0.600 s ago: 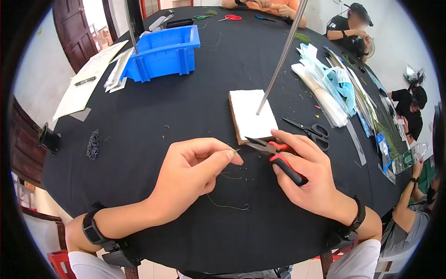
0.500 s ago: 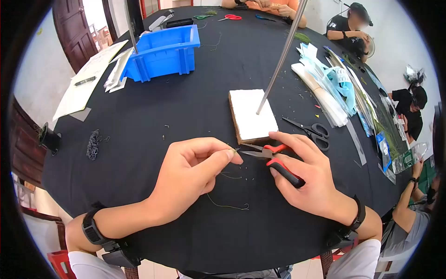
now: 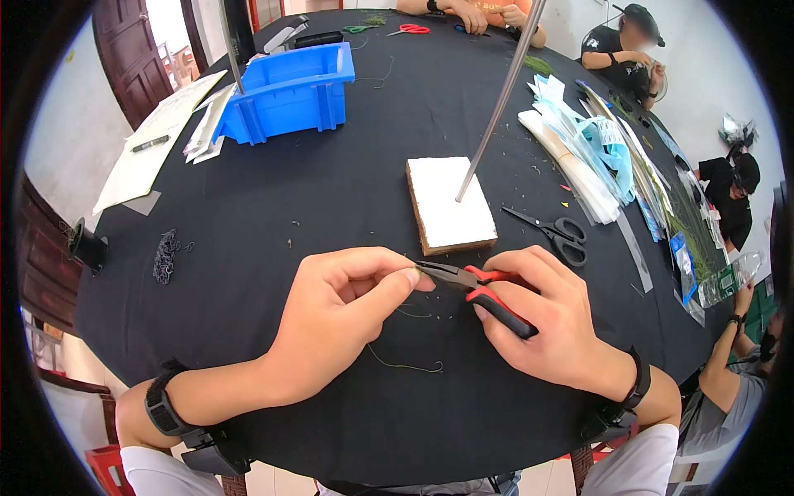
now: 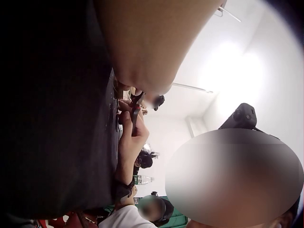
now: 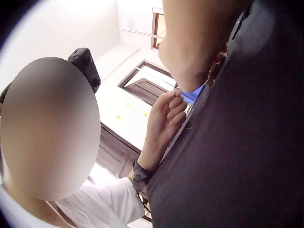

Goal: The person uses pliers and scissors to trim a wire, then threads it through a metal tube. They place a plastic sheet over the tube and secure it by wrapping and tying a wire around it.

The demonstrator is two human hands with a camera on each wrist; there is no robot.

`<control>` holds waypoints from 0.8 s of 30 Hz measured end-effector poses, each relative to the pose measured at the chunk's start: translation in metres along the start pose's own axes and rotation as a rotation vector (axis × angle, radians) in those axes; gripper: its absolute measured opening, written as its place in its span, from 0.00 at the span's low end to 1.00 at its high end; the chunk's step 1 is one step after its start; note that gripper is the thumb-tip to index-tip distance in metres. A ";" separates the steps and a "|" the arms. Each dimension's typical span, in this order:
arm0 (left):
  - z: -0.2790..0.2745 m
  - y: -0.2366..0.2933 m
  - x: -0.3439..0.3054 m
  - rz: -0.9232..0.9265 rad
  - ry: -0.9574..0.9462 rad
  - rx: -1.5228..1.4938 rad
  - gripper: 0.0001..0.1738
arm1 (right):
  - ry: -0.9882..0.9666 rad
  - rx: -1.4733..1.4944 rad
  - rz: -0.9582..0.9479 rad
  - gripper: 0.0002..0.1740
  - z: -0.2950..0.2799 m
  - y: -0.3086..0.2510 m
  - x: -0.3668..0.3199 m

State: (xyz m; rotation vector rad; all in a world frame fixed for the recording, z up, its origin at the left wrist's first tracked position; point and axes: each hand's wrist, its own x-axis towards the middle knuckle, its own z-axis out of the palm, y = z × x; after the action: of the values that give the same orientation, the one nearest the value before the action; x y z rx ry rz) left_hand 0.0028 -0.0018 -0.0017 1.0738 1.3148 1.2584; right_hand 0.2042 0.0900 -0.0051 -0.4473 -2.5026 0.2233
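red-and-black grips and dark, tapered metal jaws mark the needle-nose pliers (image 3: 475, 285). the right hand (image 3: 550, 302) grasps them above the black tablecloth (image 3: 331, 446), handles spread, just before the white-topped block (image 3: 438, 223). the jaw tips meet the fingertips of the left hand (image 3: 339, 306), which pinches a small piece, too tiny to identify. below, a thin strand (image 3: 405, 365) ends in a curl.

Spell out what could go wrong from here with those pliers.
The red-and-black-handled metal pliers, gripped by the right hand, end right by the fingertips of the left hand, so a slip might pinch a finger. The thin, curl-ended pale strand lying on the black tablecloth could snag if a hand sweeps past.
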 end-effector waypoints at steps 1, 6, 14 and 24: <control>0.000 0.000 0.000 -0.007 -0.004 -0.014 0.11 | -0.006 -0.008 0.000 0.12 -0.001 -0.001 0.000; 0.001 0.000 0.000 -0.039 -0.008 -0.054 0.11 | 0.011 0.027 -0.016 0.12 0.001 -0.001 0.000; 0.003 0.002 -0.001 -0.010 -0.005 -0.031 0.09 | -0.092 0.200 0.152 0.13 0.000 -0.003 -0.003; 0.003 0.001 0.000 0.041 -0.038 0.036 0.13 | -0.057 0.220 0.127 0.27 0.003 -0.002 -0.001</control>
State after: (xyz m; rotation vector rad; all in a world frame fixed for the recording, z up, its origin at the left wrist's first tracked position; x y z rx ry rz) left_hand 0.0060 -0.0014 -0.0009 1.1493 1.2969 1.2429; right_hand 0.2032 0.0875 -0.0073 -0.5144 -2.4704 0.5619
